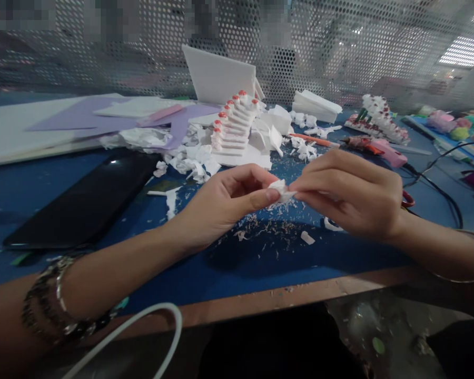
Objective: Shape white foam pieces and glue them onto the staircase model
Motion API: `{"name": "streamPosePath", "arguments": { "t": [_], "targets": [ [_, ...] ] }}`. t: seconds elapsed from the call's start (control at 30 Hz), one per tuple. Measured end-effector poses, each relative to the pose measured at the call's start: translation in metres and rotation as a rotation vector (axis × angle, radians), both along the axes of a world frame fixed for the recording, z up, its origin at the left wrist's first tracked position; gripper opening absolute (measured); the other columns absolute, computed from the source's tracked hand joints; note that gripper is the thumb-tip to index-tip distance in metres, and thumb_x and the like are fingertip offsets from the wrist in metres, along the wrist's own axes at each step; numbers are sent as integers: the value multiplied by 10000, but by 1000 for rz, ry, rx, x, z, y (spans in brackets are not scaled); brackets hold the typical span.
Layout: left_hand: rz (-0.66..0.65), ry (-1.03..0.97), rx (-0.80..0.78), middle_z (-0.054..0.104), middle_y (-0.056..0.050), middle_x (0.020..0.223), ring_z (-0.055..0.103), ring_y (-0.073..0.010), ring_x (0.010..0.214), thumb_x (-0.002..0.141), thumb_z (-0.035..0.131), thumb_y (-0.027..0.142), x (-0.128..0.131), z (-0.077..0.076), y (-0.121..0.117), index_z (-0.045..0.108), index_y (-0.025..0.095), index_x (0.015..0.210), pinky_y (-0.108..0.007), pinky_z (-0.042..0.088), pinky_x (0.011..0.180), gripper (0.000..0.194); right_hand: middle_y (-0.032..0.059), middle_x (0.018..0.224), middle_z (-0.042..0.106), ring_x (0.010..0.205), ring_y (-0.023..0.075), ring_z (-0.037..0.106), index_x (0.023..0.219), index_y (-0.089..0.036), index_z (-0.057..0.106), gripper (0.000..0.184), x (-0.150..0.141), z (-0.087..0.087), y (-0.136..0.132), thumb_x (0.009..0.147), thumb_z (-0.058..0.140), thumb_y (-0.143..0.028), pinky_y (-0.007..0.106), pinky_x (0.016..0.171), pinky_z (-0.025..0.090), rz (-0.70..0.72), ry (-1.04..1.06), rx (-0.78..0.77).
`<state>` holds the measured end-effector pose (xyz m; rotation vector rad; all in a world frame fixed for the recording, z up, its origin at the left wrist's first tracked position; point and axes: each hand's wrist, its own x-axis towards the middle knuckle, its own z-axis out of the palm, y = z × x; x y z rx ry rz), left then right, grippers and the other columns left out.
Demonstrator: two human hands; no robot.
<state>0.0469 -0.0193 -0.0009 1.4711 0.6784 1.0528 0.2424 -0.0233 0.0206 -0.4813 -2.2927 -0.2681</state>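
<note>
Between my two hands is a small crumpled white piece [281,190], paper or thin foam, I cannot tell which. My left hand [237,197] pinches it between thumb and fingers. From the other side, my right hand [351,192] grips its edge with thumb and fingertips. Both hands hang over the blue tabletop [237,273], which is strewn with fine white and brownish crumbs. Just beyond them stands a small white staircase model [233,129] with red-topped posts along its sides.
A black phone [85,197] lies at left, near white and purple sheets [75,117]. White scraps [191,160] surround the staircase. To the right are an orange pencil-like tool [316,140], a pink glue gun [389,151] with a black cable, and a red-dotted white model [379,118]. A perforated metal screen [154,58] stands behind.
</note>
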Motion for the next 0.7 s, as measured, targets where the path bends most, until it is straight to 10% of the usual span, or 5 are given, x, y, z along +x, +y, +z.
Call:
{"name": "streamPosePath", "arguments": {
  "t": [0.37,0.7],
  "targets": [
    [-70,-100,-14,629,61,734,548,-63,721,719,657,240,1,-4,0,675,251,745,-149,437,694,34,-13,683,585,619,73,527,739,-170,526,87,-13,2,-6,808,526,-223,229,588,435,18,221,-552],
    [2,-14,23,660,61,746,588,-55,702,737,635,221,2,-1,-4,655,224,757,-115,453,654,28,-22,656,574,588,70,514,709,-177,507,96,-15,0,-6,778,564,-212,224,551,418,4,245,-548]
  ]
}}
